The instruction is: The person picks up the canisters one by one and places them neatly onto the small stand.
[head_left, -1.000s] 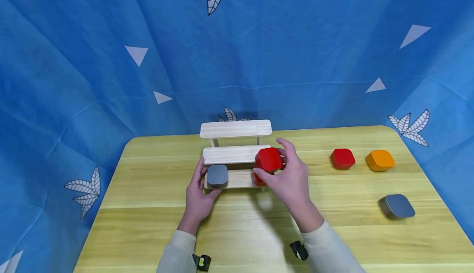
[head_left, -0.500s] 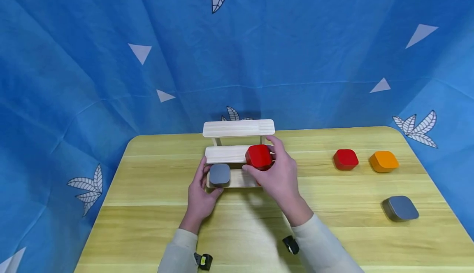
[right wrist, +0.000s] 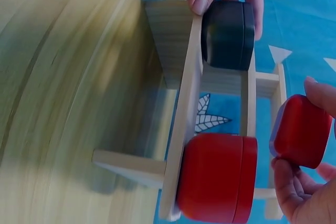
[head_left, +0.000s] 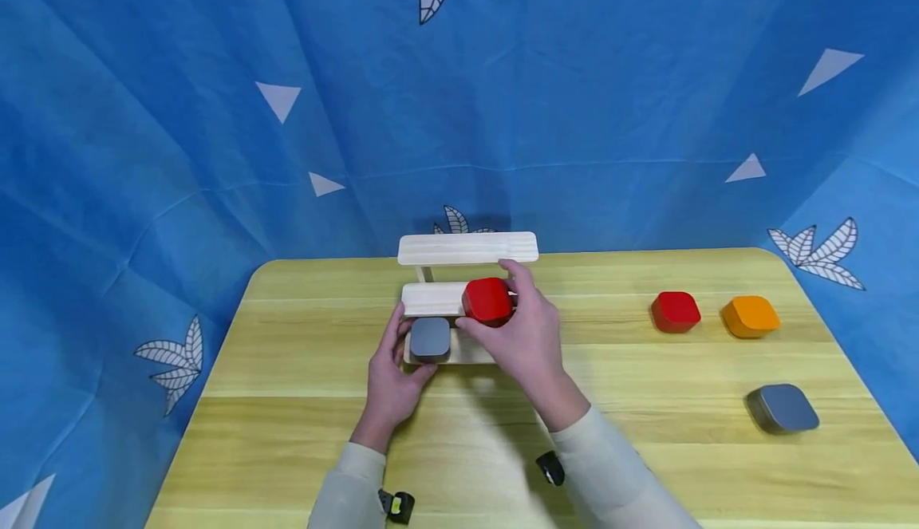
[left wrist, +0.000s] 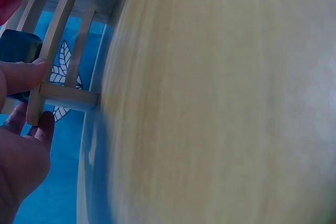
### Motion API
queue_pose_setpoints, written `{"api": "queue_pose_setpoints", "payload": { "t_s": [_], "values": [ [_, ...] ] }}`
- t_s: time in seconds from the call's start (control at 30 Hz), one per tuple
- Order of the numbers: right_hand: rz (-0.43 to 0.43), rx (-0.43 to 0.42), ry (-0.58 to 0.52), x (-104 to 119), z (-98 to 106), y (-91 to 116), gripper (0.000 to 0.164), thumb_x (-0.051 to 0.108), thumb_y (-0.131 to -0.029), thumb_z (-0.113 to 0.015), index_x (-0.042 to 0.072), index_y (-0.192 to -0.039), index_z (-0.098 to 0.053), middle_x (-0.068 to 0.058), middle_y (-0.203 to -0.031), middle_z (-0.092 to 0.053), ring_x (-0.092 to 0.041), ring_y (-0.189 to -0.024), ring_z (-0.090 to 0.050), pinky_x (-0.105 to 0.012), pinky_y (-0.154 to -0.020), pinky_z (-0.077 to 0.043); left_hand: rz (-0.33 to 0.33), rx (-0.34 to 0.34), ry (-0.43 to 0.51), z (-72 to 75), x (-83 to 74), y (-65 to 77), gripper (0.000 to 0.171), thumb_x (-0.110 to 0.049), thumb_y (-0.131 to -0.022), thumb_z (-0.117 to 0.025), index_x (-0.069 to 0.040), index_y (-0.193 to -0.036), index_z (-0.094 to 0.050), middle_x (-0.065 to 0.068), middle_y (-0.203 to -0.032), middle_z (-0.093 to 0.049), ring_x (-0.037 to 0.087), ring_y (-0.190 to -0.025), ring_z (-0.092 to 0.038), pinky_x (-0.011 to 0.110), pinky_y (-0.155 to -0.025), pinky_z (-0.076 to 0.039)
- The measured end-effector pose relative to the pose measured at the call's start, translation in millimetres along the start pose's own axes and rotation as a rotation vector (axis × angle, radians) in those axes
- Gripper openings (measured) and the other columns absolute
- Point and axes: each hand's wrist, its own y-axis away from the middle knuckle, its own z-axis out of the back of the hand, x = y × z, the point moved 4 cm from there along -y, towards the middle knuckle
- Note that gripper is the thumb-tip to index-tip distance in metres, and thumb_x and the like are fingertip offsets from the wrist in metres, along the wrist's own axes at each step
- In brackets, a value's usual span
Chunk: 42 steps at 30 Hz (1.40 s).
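Right grip (head_left: pixel 530 331) is pinching and apparently shelving a red box (head_left: pixel 488 301), needing lowering; left grip (head_left: pixel 393 385) is holding the rack (head_left: pixel 459 249) by its left edge

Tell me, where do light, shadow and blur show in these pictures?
Head view: a pale glare patch on the yellowish wooden tabletop, beside a shadow near the light-sleeved right arm; left wrist view: dim, with soft, blurry wood grain; right wrist view: shadow below the pale wooden tiered rack, and the shelved grey rounded block nearly black.
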Motion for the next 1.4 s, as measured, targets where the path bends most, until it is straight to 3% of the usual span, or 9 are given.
{"api": "queue_pose_setpoints", "payload": {
  "t_s": [0.3,0.53,0.83,0.97,1.2,1.4],
  "values": [
    [0.011,0.007,-0.02,9.9,-14.8,-5.0,0.097,0.028,-0.065,-0.095,0.021,-0.145,-0.041,-0.006,-0.121,-0.064,-0.025,-0.101,-0.063,-0.041,-0.076,-0.06,0.005,0.007,-0.006,-0.1,1.4,-0.9,0.106,0.024,-0.075,-0.072,-0.015,-0.16,-0.023,0.015,-0.14,-0.05,0.027,-0.136,-0.041,0.041,-0.115,-0.027],
    [-0.023,0.039,-0.012,14.0,-23.5,-8.2,0.098,0.032,-0.065,-0.095,0.025,-0.145,-0.041,-0.005,-0.12,-0.064,-0.025,-0.101,-0.062,-0.041,-0.074,-0.06,-0.009,0.021,-0.01,1.9,-37.0,2.6,0.097,0.025,-0.076,-0.07,-0.001,-0.157,-0.024,0.022,-0.136,-0.051,0.035,-0.134,-0.042,0.054,-0.113,-0.027],
    [-0.039,0.078,-0.031,19.4,-36.7,-10.7,0.101,0.029,-0.062,-0.097,0.023,-0.146,-0.04,-0.003,-0.121,-0.062,-0.024,-0.103,-0.061,-0.04,-0.073,-0.061,0.003,0.013,-0.023,1.8,-39.2,3.2,0.097,0.024,-0.075,-0.071,-0.002,-0.157,-0.025,0.021,-0.137,-0.051,0.034,-0.133,-0.044,0.053,-0.113,-0.028],
    [-0.028,0.081,-0.022,21.6,-41.2,-11.6,0.099,0.03,-0.064,-0.096,0.022,-0.145,-0.041,-0.003,-0.121,-0.062,-0.024,-0.103,-0.061,-0.039,-0.073,-0.061,0.001,0.011,-0.022,1.7,-35.4,3.0,0.098,0.025,-0.075,-0.071,-0.002,-0.157,-0.026,0.02,-0.136,-0.052,0.033,-0.133,-0.044,0.051,-0.113,-0.028],
    [0.002,0.084,0.01,24.8,-49.4,-14.6,0.098,0.034,-0.063,-0.096,0.021,-0.144,-0.041,-0.003,-0.119,-0.062,-0.023,-0.1,-0.062,-0.039,-0.072,-0.061,0.026,0.004,-0.017,0.7,-1.2,-0.6,0.106,0.023,-0.074,-0.074,-0.016,-0.159,-0.025,0.012,-0.141,-0.05,0.027,-0.136,-0.041,0.041,-0.114,-0.029],
    [0.032,0.078,0.044,26.8,-55.6,-18.5,0.098,0.036,-0.062,-0.096,0.02,-0.142,-0.042,-0.004,-0.117,-0.063,-0.023,-0.099,-0.062,-0.039,-0.073,-0.061,0.021,0.007,-0.012,1.6,3.2,-1.1,0.107,0.018,-0.075,-0.077,-0.025,-0.159,-0.027,0.004,-0.142,-0.049,0.021,-0.136,-0.041,0.035,-0.112,-0.033]
  ]
}}
